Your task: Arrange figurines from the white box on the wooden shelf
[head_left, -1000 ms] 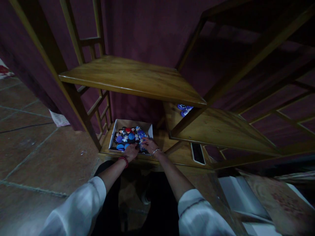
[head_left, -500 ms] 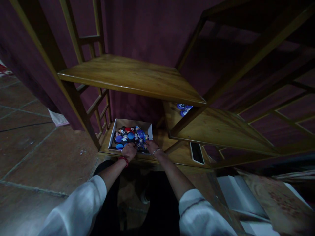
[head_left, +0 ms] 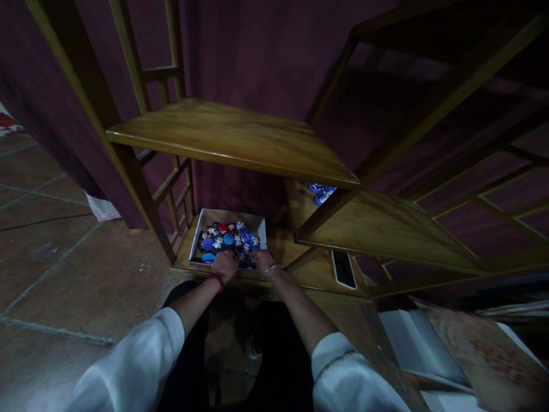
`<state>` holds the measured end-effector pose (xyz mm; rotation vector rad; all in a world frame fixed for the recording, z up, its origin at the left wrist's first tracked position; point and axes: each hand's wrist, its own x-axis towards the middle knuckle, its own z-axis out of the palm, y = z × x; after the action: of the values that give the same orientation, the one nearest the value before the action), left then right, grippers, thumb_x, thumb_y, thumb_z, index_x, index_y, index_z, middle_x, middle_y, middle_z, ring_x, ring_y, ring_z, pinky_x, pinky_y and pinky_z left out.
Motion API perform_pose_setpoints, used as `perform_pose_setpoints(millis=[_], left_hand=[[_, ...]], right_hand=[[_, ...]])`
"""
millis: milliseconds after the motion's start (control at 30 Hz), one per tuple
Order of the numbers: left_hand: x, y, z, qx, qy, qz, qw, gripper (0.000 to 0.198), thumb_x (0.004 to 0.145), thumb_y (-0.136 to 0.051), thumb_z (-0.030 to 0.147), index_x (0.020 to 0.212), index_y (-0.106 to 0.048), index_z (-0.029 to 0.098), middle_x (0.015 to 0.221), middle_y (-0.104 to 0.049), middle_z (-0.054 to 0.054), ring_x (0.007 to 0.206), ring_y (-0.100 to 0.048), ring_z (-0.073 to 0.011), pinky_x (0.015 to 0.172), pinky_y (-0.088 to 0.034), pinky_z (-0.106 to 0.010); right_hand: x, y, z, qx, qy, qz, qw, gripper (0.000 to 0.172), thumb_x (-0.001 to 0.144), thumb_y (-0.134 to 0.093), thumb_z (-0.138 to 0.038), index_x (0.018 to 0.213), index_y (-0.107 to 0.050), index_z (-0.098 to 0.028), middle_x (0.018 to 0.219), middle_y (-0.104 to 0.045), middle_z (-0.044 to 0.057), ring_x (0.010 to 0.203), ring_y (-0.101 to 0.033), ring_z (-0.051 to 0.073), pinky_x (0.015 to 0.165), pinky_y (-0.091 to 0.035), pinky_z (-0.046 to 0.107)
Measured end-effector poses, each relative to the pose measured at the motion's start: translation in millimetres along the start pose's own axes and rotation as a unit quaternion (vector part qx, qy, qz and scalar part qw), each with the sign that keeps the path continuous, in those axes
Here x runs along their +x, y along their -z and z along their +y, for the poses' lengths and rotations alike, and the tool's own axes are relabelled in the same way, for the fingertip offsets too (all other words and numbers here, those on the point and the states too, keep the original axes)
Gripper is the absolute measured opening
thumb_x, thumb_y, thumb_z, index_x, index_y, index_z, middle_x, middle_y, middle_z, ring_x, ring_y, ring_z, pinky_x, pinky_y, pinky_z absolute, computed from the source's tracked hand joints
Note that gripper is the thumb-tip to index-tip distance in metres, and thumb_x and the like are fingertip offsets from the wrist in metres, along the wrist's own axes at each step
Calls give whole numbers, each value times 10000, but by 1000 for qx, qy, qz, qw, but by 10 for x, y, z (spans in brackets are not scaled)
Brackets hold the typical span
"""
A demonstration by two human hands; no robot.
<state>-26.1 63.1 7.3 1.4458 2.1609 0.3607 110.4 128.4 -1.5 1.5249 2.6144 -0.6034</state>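
Note:
A shallow open cardboard box [head_left: 234, 216] stands on the bottom wooden shelf. Small cartoon figurines [head_left: 241, 233] in blue, purple, red and black fill it, along with a few blue and purple rounded pieces [head_left: 229, 240]. Over the box's front edge, left of its middle, my left hand [head_left: 225, 265] is closed, its fingertips hidden among the figurines. My right hand [head_left: 261, 260] reaches in at the front right corner with fingers bent together. What either hand holds is too small and dark to make out.
Just above the box runs a wooden shelf [head_left: 227, 137] with a slanted post at its right. A phone [head_left: 343, 269] lies on the bottom shelf to the right. More blue-purple figures [head_left: 322, 193] sit on the middle shelf. Cardboard and white boxes [head_left: 422, 346] lie at the lower right.
My right hand has shifted slightly left and down, and its fingers are drawn in closer. My left hand stays in nearly the same place. The box has not visibly moved.

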Motion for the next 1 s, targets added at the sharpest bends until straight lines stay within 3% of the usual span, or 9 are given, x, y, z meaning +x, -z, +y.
perform_pose_setpoints(millis=[400, 733, 1000], left_hand=[[0, -30, 21, 20, 21, -15, 999, 287, 785, -396, 309, 911, -626, 191, 937, -640, -89, 880, -585, -191, 690, -435, -242], [-8, -90, 9, 14, 24, -17, 999, 306, 792, -369, 311, 919, -629, 213, 923, -643, -90, 855, -591, -199, 685, -437, -260], [-42, -98, -10, 12, 18, -11, 1000, 315, 813, -354, 321, 953, -618, 223, 929, -643, -84, 855, -590, -179, 712, -432, -257]], right_hand=[[27, 83, -81, -16, -23, 34, 999, 312, 707, -469, -46, 993, -578, -107, 960, -600, 122, 834, -564, 158, 727, -402, 210], [94, -52, -128, -35, -58, 48, 997, 387, 749, -400, -56, 1103, -533, -140, 1194, -464, 168, 1004, -520, 220, 835, -397, 288], [68, -75, -195, -40, -82, 51, 995, 393, 793, -306, -33, 1130, -492, -107, 1233, -426, 188, 1030, -512, 197, 871, -385, 290]])
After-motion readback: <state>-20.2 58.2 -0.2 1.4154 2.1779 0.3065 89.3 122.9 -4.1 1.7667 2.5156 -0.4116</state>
